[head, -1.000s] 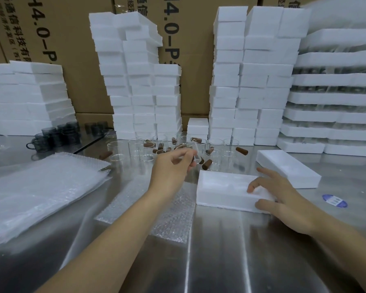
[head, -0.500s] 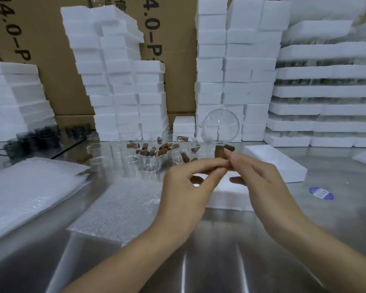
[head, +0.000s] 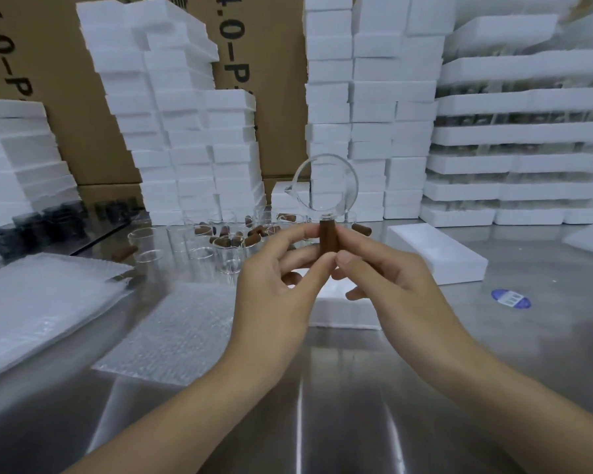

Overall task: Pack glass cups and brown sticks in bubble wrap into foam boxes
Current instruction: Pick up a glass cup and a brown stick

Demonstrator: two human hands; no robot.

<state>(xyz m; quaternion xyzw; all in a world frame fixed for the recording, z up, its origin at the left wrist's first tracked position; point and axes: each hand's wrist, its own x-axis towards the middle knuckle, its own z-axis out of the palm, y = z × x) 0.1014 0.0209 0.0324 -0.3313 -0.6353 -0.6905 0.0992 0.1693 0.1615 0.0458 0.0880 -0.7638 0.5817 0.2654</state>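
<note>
A clear glass cup [head: 327, 186] with a small spout is held up in front of me, its round opening facing me. A brown stick [head: 328, 238] stands upright under it like a handle. My left hand [head: 277, 289] and my right hand [head: 387, 285] both pinch the stick between thumb and fingers. Below them lies an open white foam box [head: 339, 306], partly hidden by my hands. A single bubble wrap sheet [head: 175, 333] is spread flat on the steel table to its left.
More glass cups [head: 226, 254] and loose brown sticks [head: 252, 238] stand behind my hands. A foam lid [head: 435, 251] lies to the right, a bubble wrap pile [head: 38, 302] to the left. Foam box stacks [head: 185, 131] and dark cups [head: 35, 227] line the back. A blue sticker [head: 510, 298] marks the table.
My left hand picked a glass cup from the group and raised it. My right hand left the foam box and joined it on the brown stick, now upright under the cup.
</note>
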